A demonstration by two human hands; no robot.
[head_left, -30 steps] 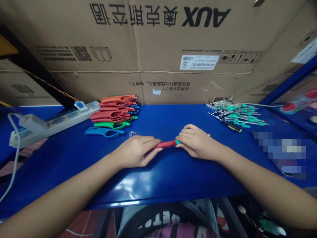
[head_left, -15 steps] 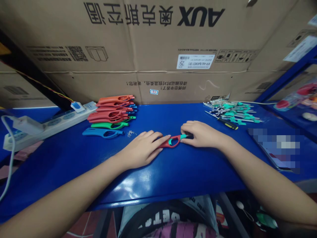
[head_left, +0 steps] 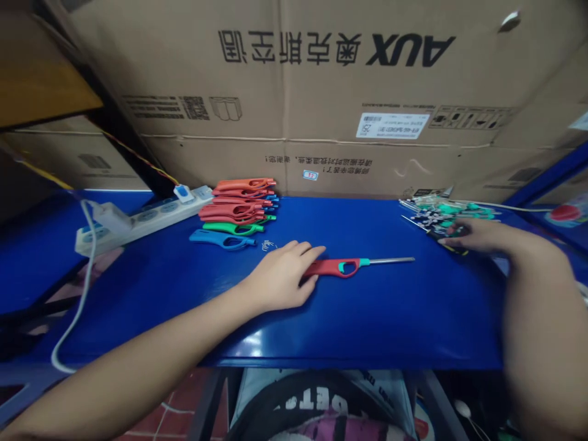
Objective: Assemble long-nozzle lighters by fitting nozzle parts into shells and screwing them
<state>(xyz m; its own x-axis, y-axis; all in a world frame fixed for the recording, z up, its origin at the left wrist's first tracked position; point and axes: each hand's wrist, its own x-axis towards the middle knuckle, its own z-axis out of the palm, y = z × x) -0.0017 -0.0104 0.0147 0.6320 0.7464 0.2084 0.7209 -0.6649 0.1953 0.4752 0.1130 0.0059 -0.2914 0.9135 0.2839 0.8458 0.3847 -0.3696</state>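
My left hand (head_left: 291, 275) is closed around the handle of a red long-nosed lighter (head_left: 327, 267) that lies flat on the blue table. Its turquoise trigger shows inside the loop, and a bare metal tube (head_left: 392, 260) points right from a turquoise collar. Over at the right, the fingers of my right hand (head_left: 463, 234) are closed on the black-and-yellow handle of a screwdriver (head_left: 456, 248), partly hiding it. Its thin shaft points to the upper left. Just behind it lies a heap of metal tubes with turquoise parts (head_left: 448, 208).
Orange, red, green and blue lighter handles (head_left: 236, 211) are stacked at the back left. Small screws (head_left: 267, 245) lie in front of them. A white power strip (head_left: 154, 215) with plugs and cables runs along the left. A large cardboard box (head_left: 321, 86) walls off the back.
My right hand has left the lighter's front end and moved right to the screwdriver, uncovering the metal tube. My left hand still holds the lighter. The camera view has shifted left.
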